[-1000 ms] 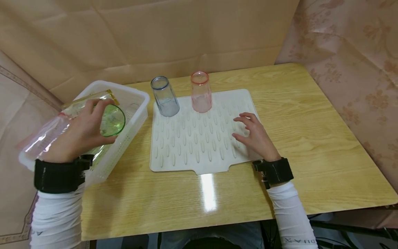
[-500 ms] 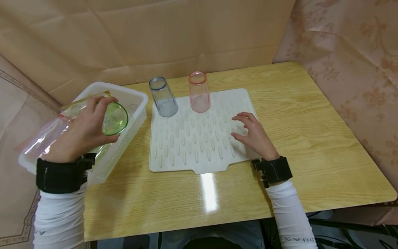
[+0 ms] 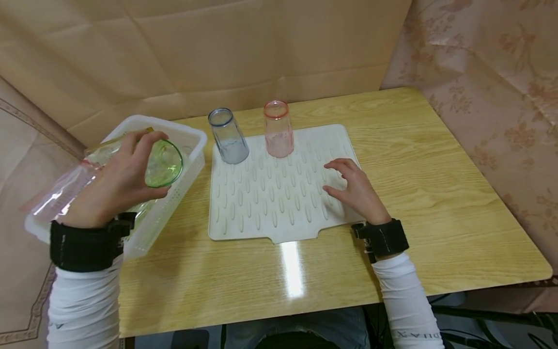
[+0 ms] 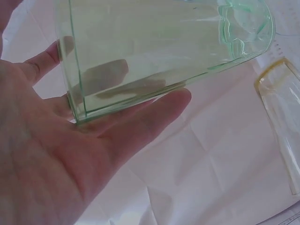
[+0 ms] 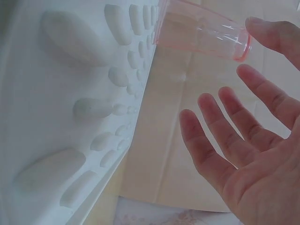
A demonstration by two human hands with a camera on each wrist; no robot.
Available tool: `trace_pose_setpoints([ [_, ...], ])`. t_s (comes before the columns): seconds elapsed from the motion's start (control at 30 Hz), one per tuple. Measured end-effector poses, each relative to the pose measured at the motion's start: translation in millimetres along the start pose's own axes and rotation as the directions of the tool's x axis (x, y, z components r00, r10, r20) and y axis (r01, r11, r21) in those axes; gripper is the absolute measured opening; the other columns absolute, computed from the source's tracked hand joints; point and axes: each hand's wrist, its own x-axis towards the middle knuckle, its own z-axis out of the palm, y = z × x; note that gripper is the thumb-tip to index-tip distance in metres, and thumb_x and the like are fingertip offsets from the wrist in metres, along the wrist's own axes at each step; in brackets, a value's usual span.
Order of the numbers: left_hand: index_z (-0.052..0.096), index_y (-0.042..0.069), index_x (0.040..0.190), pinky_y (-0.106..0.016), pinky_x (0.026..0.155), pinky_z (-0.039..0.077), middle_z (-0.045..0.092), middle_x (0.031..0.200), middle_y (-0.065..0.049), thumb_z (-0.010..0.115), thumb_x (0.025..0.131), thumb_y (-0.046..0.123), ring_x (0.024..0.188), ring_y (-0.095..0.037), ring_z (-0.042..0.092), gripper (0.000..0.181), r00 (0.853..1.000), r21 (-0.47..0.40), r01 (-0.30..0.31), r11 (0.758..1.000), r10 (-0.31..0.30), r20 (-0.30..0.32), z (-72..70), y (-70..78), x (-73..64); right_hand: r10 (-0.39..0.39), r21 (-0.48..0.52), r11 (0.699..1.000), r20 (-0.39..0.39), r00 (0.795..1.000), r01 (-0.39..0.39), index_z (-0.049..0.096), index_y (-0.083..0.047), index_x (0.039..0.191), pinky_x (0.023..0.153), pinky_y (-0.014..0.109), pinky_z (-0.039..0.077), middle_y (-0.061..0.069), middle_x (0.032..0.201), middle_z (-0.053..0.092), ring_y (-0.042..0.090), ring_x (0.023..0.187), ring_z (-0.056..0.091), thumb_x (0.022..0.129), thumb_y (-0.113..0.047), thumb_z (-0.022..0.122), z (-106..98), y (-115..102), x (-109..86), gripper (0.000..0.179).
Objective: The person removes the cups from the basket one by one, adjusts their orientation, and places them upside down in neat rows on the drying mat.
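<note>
My left hand (image 3: 115, 182) grips a green-tinted drinking glass (image 3: 163, 165) over the basket, thumb along one side and fingers along the other. The glass is tilted, with a round end toward the right in the head view. In the left wrist view its thick, scalloped end (image 4: 246, 30) points away from the palm. My right hand (image 3: 355, 191) hovers above the right part of a white ribbed drying mat (image 3: 261, 218), fingers loosely bent and holding nothing. A blue-rimmed glass (image 3: 228, 138) and a pink-rimmed glass (image 3: 279, 131) stand upside down along the mat's far edge.
The white plastic basket (image 3: 174, 213) stands at the table's left. Inside lie a yellow-rimmed glass (image 4: 281, 122) and a pinkish clear one (image 3: 65, 189), partly behind the left hand. Cloth (image 3: 218, 53) hangs behind the wooden table (image 3: 436, 194).
The green glass has shifted slightly right and tipped a little in my left hand, showing more of its round end. My right hand has stayed nearly still.
</note>
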Motion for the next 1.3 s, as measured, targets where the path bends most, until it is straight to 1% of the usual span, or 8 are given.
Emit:
trace_pose_setpoints([
  [0.27, 0.033, 0.006, 0.138, -0.063, 0.066, 0.045, 0.033, 0.133, -0.032, 0.086, 0.06, 0.005, 0.086, -0.052, 0.051, 0.095, 0.999, 0.024, -0.048, 0.999, 0.048, -0.009, 1.9, 6.5, 1.8, -0.012, -0.007, 1.0, -0.008, 1.0, 0.012, 0.059, 0.002, 0.122, 0.09, 0.047, 0.045, 0.019, 0.126, 0.05, 0.033, 0.116, 0.049, 0.08, -0.004, 0.078, -1.2, 0.4, -1.4, 0.047],
  [0.37, 0.034, 0.006, 0.137, -0.06, 0.063, 0.046, 0.034, 0.131, -0.03, 0.086, 0.059, 0.005, 0.08, -0.048, 0.053, 0.094, 0.998, 0.033, -0.067, 0.997, 0.068, -0.016, 3.5, 8.6, 2.5, -0.003, -0.004, 1.0, -0.003, 1.0, 0.003, 0.059, 0.002, 0.123, 0.09, 0.048, 0.045, 0.019, 0.127, 0.05, 0.033, 0.116, 0.048, 0.08, -0.005, 0.077, -1.5, 0.3, -2.2, 0.047],
  [0.43, 0.034, 0.006, 0.137, -0.058, 0.064, 0.047, 0.035, 0.13, -0.028, 0.086, 0.059, 0.005, 0.081, -0.046, 0.053, 0.094, 0.997, 0.032, -0.071, 0.997, 0.071, -0.015, 4.9, 10.3, 3.4, 0.003, 0.001, 1.0, 0.0, 1.0, -0.003, 0.059, 0.002, 0.123, 0.091, 0.049, 0.044, 0.019, 0.127, 0.05, 0.033, 0.117, 0.048, 0.081, -0.006, 0.077, -1.6, 0.1, -2.9, 0.046],
  [0.63, 0.035, 0.005, 0.136, -0.058, 0.076, 0.045, 0.036, 0.127, -0.024, 0.085, 0.06, 0.004, 0.096, -0.043, 0.049, 0.091, 0.994, -0.015, -0.106, 0.994, 0.106, -0.008, 8.7, 14.0, 8.6, -0.001, 0.012, 1.0, 0.012, 1.0, 0.001, 0.057, 0.003, 0.125, 0.092, 0.049, 0.044, 0.019, 0.129, 0.049, 0.033, 0.119, 0.047, 0.081, -0.004, 0.077, 0.1, 0.0, -2.4, 0.048],
  [0.93, 0.036, 0.005, 0.136, -0.059, 0.081, 0.044, 0.035, 0.129, -0.025, 0.087, 0.058, 0.0, 0.104, -0.045, 0.047, 0.093, 0.991, -0.051, -0.131, 0.99, 0.131, -0.007, 15.7, 17.0, 16.1, 0.013, 0.02, 1.0, 0.019, 1.0, -0.013, 0.057, 0.002, 0.125, 0.093, 0.049, 0.044, 0.018, 0.13, 0.049, 0.032, 0.121, 0.046, 0.081, -0.005, 0.077, 1.4, -1.1, -2.8, 0.049],
  [1.07, 0.036, 0.004, 0.135, -0.059, 0.083, 0.043, 0.036, 0.128, -0.025, 0.087, 0.058, -0.002, 0.109, -0.044, 0.045, 0.092, 0.987, -0.068, -0.16, 0.985, 0.16, -0.007, 19.8, 17.4, 19.4, 0.014, 0.033, 0.999, 0.022, 1.0, -0.015, 0.057, 0.002, 0.125, 0.094, 0.049, 0.043, 0.018, 0.13, 0.049, 0.032, 0.121, 0.046, 0.082, -0.006, 0.076, 2.5, -0.3, -2.3, 0.048],
  [1.17, 0.037, 0.004, 0.135, -0.059, 0.084, 0.042, 0.037, 0.128, -0.025, 0.087, 0.058, -0.002, 0.109, -0.044, 0.045, 0.092, 0.985, -0.075, -0.173, 0.982, 0.174, -0.004, 23.1, 17.1, 21.8, 0.007, 0.042, 0.999, 0.023, 1.0, -0.008, 0.057, 0.002, 0.126, 0.094, 0.049, 0.043, 0.017, 0.13, 0.049, 0.031, 0.121, 0.046, 0.082, -0.006, 0.076, 4.2, -0.8, -1.3, 0.048],
  [1.3, 0.037, 0.006, 0.136, -0.059, 0.082, 0.043, 0.038, 0.128, -0.024, 0.087, 0.06, 0.001, 0.104, -0.043, 0.048, 0.091, 0.987, -0.077, -0.159, 0.984, 0.161, 0.013, 27.3, 16.9, 24.3, 0.004, 0.049, 0.999, 0.027, 1.0, -0.005, 0.057, 0.001, 0.126, 0.094, 0.048, 0.043, 0.017, 0.13, 0.049, 0.03, 0.121, 0.046, 0.083, -0.007, 0.075, 6.9, -1.2, 0.3, 0.047],
])
